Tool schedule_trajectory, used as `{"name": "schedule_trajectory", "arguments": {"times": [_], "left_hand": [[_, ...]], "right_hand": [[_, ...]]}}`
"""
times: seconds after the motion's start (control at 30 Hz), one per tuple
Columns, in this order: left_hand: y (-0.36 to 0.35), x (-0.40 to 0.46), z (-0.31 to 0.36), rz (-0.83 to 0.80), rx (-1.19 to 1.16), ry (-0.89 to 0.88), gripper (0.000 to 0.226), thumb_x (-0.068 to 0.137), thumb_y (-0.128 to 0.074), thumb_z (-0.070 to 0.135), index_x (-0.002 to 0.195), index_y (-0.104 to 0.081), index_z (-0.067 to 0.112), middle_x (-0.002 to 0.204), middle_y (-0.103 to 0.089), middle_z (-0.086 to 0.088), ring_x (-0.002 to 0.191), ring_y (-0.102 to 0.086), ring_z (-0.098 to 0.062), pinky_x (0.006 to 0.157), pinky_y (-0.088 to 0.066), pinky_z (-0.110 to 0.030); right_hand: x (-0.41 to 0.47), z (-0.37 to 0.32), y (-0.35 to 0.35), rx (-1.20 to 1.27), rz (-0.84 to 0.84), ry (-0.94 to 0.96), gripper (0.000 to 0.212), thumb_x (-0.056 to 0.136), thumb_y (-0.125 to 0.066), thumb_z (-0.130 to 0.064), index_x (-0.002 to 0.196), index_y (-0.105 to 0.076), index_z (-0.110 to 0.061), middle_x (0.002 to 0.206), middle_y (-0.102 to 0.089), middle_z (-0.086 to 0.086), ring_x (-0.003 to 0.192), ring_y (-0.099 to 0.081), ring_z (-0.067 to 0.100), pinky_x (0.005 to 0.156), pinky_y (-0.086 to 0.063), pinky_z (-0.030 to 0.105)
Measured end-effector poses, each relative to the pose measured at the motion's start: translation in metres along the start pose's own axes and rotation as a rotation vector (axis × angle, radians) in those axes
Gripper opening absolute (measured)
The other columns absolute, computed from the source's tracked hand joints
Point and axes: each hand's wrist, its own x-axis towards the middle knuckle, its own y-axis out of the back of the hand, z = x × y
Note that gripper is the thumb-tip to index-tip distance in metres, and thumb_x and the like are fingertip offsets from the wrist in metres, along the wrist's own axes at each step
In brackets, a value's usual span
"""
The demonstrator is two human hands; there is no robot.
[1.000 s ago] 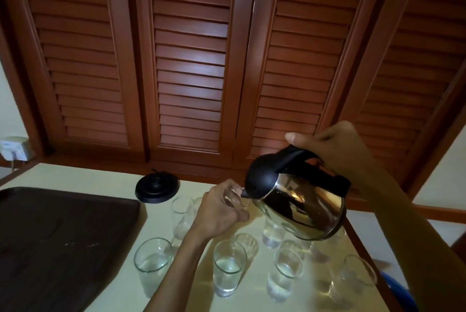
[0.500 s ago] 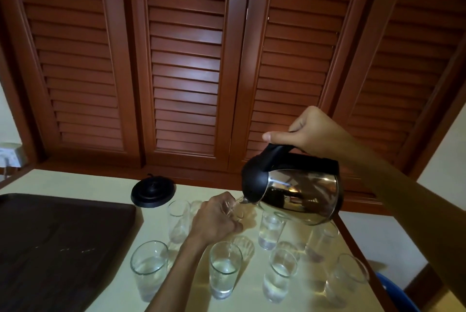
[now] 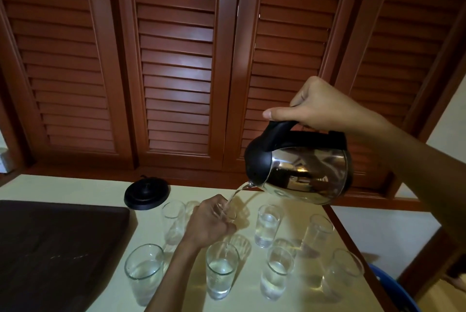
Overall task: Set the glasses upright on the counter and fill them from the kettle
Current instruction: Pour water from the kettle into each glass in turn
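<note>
Along the lower edge of the frame stand four upright glasses: lower left (image 3: 143,272), lower centre (image 3: 221,269), right of centre (image 3: 276,272), all part-filled, and one at lower right (image 3: 340,275) whose level I cannot make out. Just above them, in the middle of the frame, the left hand (image 3: 208,223) curls its fingers round a glass (image 3: 228,212) that is mostly hidden behind them, steadying it on the cream counter (image 3: 75,190). A second ago no water showed at the spout; now a thin stream (image 3: 235,194) runs from it into that held glass, so filling of this one has begun. An apparently empty glass (image 3: 173,219) stands left of the hand, two more (image 3: 267,228) (image 3: 318,232) to its right. Higher, right of centre, the right hand (image 3: 317,107) is clamped on the black handle of the steel kettle (image 3: 306,173), tipped spout-down. Farther back lies the kettle base (image 3: 147,193), with a dark tray (image 3: 58,248) at left.
</note>
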Motion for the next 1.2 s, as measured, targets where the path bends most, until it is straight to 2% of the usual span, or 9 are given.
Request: {"name": "schedule_trajectory", "arguments": {"times": [0.07,0.17,0.33,0.47,0.7,0.87,0.97,1.07,1.2], "left_hand": [[0.0,0.0,-0.001,0.004,-0.025,-0.004,0.026,0.051,-0.076,0.019,0.075,-0.067,0.025,0.063,-0.068,0.019,0.056,-0.062,0.0,0.057,-0.052,-0.022],[0.001,-0.001,0.0,-0.009,-0.048,-0.018,0.025,0.052,-0.075,0.015,0.071,-0.066,0.03,0.063,-0.067,0.019,0.057,-0.06,0.001,0.057,-0.05,-0.02],[0.0,-0.002,-0.001,-0.021,-0.078,0.01,0.025,0.059,-0.075,0.005,0.075,-0.065,0.022,0.063,-0.064,0.014,0.058,-0.058,-0.004,0.06,-0.049,-0.023],[0.0,-0.002,0.0,-0.007,-0.066,0.012,0.025,0.052,-0.073,0.014,0.075,-0.066,0.024,0.064,-0.066,0.013,0.058,-0.06,-0.004,0.061,-0.051,-0.025],[0.002,-0.005,0.003,0.006,-0.037,0.009,0.032,0.041,-0.069,0.038,0.073,-0.067,0.037,0.063,-0.067,0.02,0.058,-0.061,-0.003,0.063,-0.053,-0.029],[0.002,-0.005,0.008,0.007,-0.023,0.021,0.025,0.05,-0.073,0.024,0.071,-0.066,0.036,0.063,-0.068,0.021,0.056,-0.061,0.001,0.064,-0.053,-0.03],[0.003,-0.005,0.01,0.011,0.016,0.007,0.026,0.053,-0.077,0.022,0.075,-0.067,0.031,0.062,-0.067,0.022,0.053,-0.058,0.005,0.058,-0.05,-0.024],[0.003,-0.004,0.012,0.026,0.047,0.003,0.029,0.055,-0.08,0.022,0.081,-0.068,0.026,0.066,-0.068,0.018,0.056,-0.06,0.006,0.056,-0.047,-0.016],[0.005,-0.003,0.016,0.02,0.041,-0.017,0.028,0.06,-0.083,0.016,0.082,-0.07,0.025,0.064,-0.068,0.021,0.058,-0.062,0.008,0.056,-0.047,-0.014]], "right_hand": [[0.0,-0.002,0.002,-0.013,-0.001,0.009,0.063,0.076,-0.08,-0.062,0.057,-0.072,-0.003,0.044,-0.041,0.005,0.042,-0.04,0.023,0.042,-0.033,0.024],[0.0,-0.003,0.004,-0.026,-0.002,0.028,0.071,0.078,-0.079,-0.06,0.067,-0.07,0.009,0.045,-0.041,0.006,0.045,-0.039,0.024,0.04,-0.033,0.021],[0.001,-0.006,0.007,-0.033,0.0,0.051,0.078,0.079,-0.08,-0.059,0.07,-0.063,0.017,0.044,-0.038,0.003,0.045,-0.035,0.023,0.04,-0.029,0.021],[0.001,-0.008,0.009,-0.038,-0.018,0.047,0.072,0.079,-0.079,-0.059,0.062,-0.064,0.009,0.045,-0.041,0.006,0.045,-0.037,0.024,0.039,-0.032,0.019],[0.0,-0.008,0.011,-0.048,-0.014,0.048,0.072,0.079,-0.079,-0.059,0.072,-0.069,0.013,0.046,-0.041,0.006,0.047,-0.038,0.024,0.039,-0.032,0.017],[-0.003,-0.009,0.01,-0.044,-0.017,0.048,0.069,0.078,-0.079,-0.059,0.075,-0.074,0.009,0.047,-0.041,0.006,0.048,-0.038,0.024,0.039,-0.03,0.018],[-0.003,-0.009,0.007,-0.045,-0.01,0.037,0.067,0.078,-0.079,-0.059,0.075,-0.075,0.008,0.045,-0.039,0.003,0.047,-0.037,0.023,0.04,-0.029,0.021],[-0.004,-0.009,0.003,-0.026,-0.014,0.033,0.062,0.078,-0.079,-0.06,0.066,-0.075,0.001,0.043,-0.039,0.002,0.045,-0.037,0.024,0.043,-0.029,0.025],[-0.006,-0.008,-0.002,0.01,-0.022,0.012,0.049,0.08,-0.079,-0.057,0.06,-0.077,-0.012,0.04,-0.041,-0.003,0.035,-0.035,0.011,0.037,-0.028,0.02]]}}
